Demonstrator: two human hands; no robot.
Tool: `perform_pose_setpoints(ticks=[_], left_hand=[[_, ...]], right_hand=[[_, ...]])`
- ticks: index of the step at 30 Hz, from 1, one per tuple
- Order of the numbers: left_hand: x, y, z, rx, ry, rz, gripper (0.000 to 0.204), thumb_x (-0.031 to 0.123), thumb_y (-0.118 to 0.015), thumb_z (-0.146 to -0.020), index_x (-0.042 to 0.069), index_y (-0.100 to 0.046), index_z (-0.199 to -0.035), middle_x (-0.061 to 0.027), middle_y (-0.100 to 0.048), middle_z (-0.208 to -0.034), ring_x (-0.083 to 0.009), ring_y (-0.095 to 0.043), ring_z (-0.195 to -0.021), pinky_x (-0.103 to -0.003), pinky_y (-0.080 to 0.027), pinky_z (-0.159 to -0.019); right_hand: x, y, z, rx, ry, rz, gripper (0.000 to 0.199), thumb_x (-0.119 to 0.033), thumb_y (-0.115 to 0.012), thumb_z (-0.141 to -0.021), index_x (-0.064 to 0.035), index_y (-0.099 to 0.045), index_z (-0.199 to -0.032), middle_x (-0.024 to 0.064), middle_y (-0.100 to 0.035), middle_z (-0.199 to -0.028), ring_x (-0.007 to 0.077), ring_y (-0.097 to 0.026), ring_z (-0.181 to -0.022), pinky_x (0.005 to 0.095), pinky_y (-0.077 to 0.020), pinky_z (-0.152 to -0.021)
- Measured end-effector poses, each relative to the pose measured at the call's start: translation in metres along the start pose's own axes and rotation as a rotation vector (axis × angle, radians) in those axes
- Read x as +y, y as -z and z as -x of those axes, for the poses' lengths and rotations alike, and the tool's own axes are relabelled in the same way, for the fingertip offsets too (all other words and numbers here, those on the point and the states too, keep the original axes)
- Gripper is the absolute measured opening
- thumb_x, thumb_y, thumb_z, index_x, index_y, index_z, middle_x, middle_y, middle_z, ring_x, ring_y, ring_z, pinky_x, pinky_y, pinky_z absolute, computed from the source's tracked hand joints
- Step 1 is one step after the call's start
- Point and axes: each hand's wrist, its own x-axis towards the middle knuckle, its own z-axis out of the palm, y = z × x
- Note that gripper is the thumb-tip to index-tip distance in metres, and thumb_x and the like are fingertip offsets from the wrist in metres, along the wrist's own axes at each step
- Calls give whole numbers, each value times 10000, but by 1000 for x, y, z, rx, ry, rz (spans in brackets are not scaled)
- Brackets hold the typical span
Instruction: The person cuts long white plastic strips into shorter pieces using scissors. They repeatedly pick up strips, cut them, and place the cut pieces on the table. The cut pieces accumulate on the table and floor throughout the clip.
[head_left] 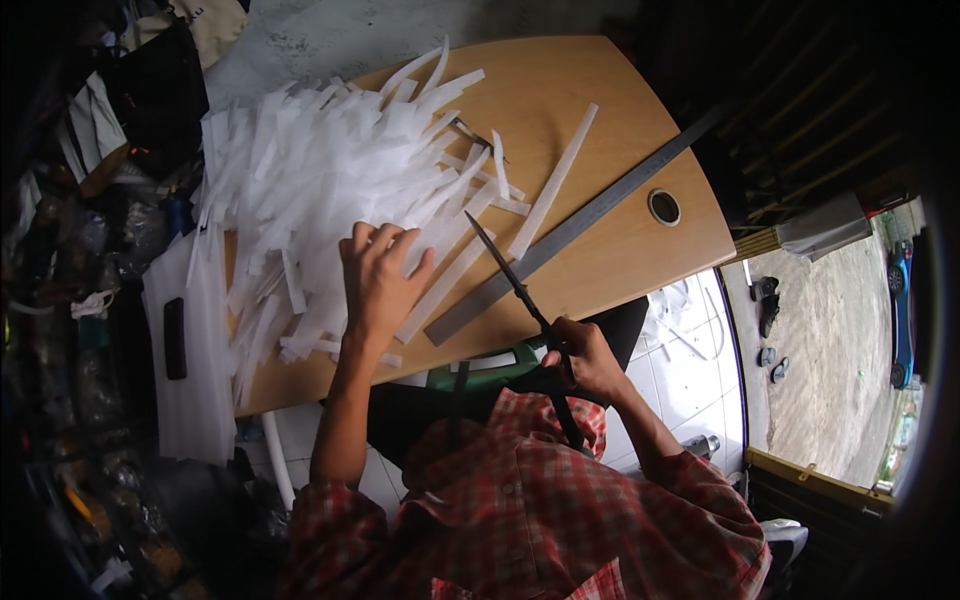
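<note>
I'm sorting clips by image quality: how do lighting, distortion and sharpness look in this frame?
Head view: daylight makes the pile of white strips nearly blow out, while the left and right rims fall into deep shadow; fisheye bends the steel ruler and the wooden table edge; the left hand, right hand and scissors look fairly sharp.

Left hand [378, 278] flat on pile of white strips [320, 180] on wooden desk [620, 250]. Right hand [585, 358] holds black scissors [515, 285], blades shut, tip over strips. Steel ruler [580, 225] lies diagonally beside them.
</note>
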Motion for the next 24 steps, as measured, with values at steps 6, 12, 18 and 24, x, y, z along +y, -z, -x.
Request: perform_pose_setpoints(ticks=[6, 12, 18, 24], left_hand=[[-39, 22, -1, 250, 288, -396, 518, 252, -773, -812, 111, -624, -1287, -70, -539, -1341, -310, -478, -1137, -469, -381, -930], [50, -30, 10, 9, -116, 176, 401, 218, -728, -846, 83, -656, -1218, -125, -559, -1298, -345, -483, -1212, -482, -382, -997], [86, -120, -42, -202, -441, 269, 454, 335, -649, -920, 90, -611, -1299, -91, -543, -1367, -325, -384, -1386, -548, -296, -1121], [44, -131, -69, -364, -386, 96, 402, 332, -644, -922, 59, -646, -1217, -74, -561, -1347, -322, -363, -1408, -631, -170, -1159]], right_hand=[[-1, 19, 14, 175, -24, -89, 590, -515, -749, -837, 36, -537, -835, 37, -511, -614, 86, -494, -541, 268, -375, -470], [9, 45, 4, 429, -97, -184, 475, -416, -678, -933, -33, -475, -737, 8, -455, -578, 107, -492, -404, 265, -369, -386], [-5, 58, -31, 550, -116, -81, 519, -453, -680, -919, -7, -514, -712, 21, -457, -567, 122, -508, -405, 282, -387, -385], [-9, 89, -81, 585, -162, 109, 579, -494, -710, -879, 2, -517, -652, 37, -460, -489, 155, -563, -406, 305, -423, -399]])
